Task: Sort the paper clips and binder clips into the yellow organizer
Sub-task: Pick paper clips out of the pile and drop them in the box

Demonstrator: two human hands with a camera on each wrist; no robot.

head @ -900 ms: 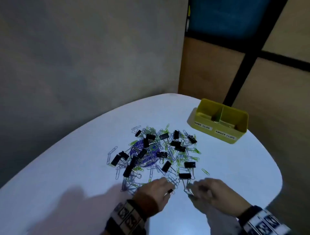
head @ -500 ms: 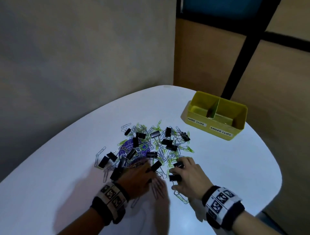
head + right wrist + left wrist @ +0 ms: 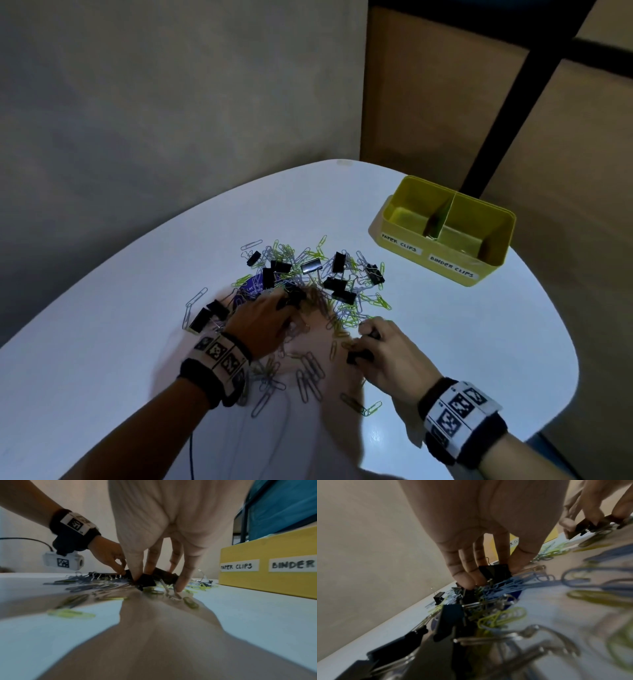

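A mixed pile of paper clips (image 3: 310, 371) and black binder clips (image 3: 337, 262) lies in the middle of the white table (image 3: 479, 342). The yellow organizer (image 3: 423, 255) stands at the back right with two compartments labelled PAPER CLIPS and BINDER CLIPS (image 3: 267, 577). My left hand (image 3: 289, 305) reaches into the pile's near left side and pinches a black binder clip (image 3: 494, 572) between thumb and fingers. My right hand (image 3: 363, 346) is at the pile's near right edge, its curled fingers holding a black binder clip (image 3: 145, 580) against the table, with a second one (image 3: 164, 574) under them.
A purple card (image 3: 251, 289) lies under the pile. Loose paper clips are scattered toward me between the two wrists. The table's rounded edge runs close behind the organizer and to the right. A grey wall stands beyond the far edge.
Both hands have moved from the table's near edge forward into the pile. The left hand now pinches a binder clip and the right hand's fingers have curled over black binder clips.
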